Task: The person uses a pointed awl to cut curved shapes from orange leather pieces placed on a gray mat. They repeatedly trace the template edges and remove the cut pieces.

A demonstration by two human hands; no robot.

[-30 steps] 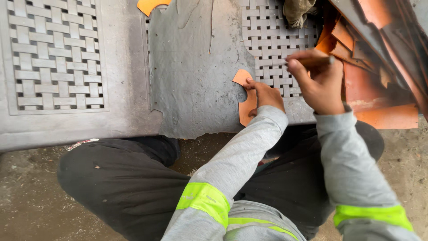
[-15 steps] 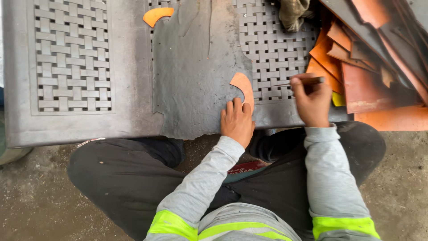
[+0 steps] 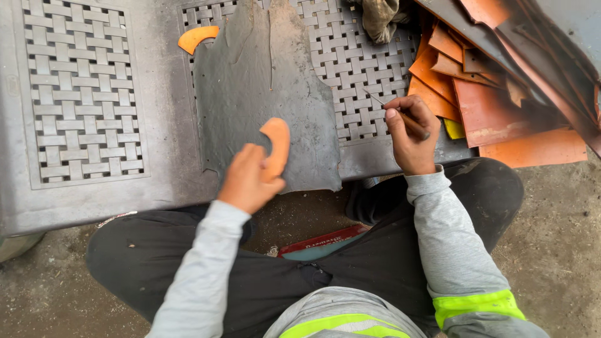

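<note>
My left hand [image 3: 250,178] holds a curved orange cut-out piece [image 3: 277,144] against the lower part of a dark grey flat sheet [image 3: 263,94]. That sheet lies on a grey plastic surface with woven lattice panels [image 3: 81,94]. My right hand [image 3: 410,134] grips a thin pointed metal tool [image 3: 382,103] over the lattice, to the right of the sheet and apart from it. A second curved orange piece [image 3: 196,37] rests near the sheet's upper left corner.
A pile of orange and rust-coloured sheet scraps [image 3: 494,94] lies at the right edge. A crumpled rag [image 3: 382,15] sits at the top. My crossed legs in dark trousers [image 3: 188,263] are below the surface, with a red flat object [image 3: 325,241] between them on the dirt ground.
My left hand has shifted left and down with the orange piece, lifting it over the sheet's lower edge. My right hand has drawn back from the sheet with the tool.
</note>
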